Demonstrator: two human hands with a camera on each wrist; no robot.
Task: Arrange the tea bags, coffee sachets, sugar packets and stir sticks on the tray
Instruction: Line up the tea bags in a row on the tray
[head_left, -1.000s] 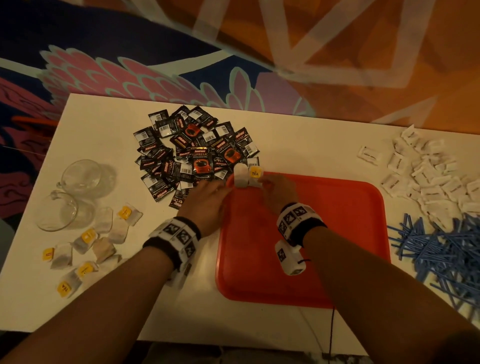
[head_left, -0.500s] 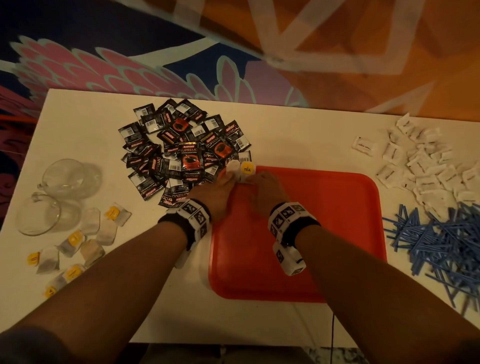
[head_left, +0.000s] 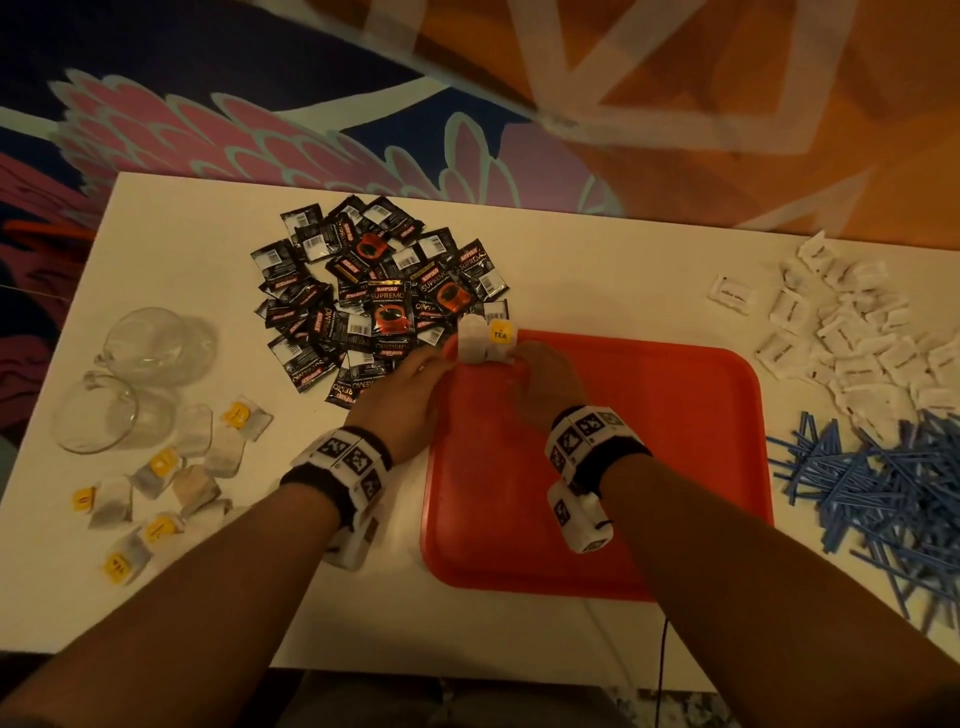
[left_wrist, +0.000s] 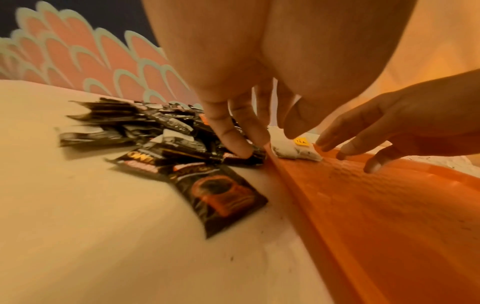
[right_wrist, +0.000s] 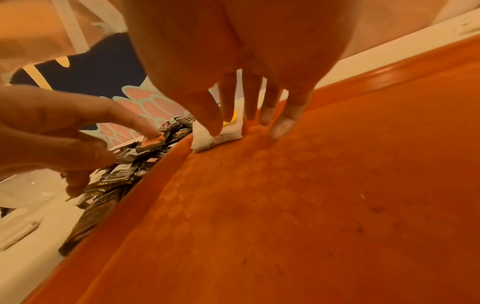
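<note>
Tea bags sit at the far left corner of the red tray, right hand fingers spread pressing them, left hand fingers spread beside; light, soft, likely tearable, best pinched by paper edges.

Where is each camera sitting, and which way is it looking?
Head: worn on the head, looking down at the red tray; both forearms, left hand and right hand show.
Left wrist: looks along the left hand's fingers toward the coffee sachets; the right hand shows too.
Right wrist: looks along the right hand's fingers over the tray; the left hand shows too.
All three share the tea bags at the tray's far left corner.
</note>
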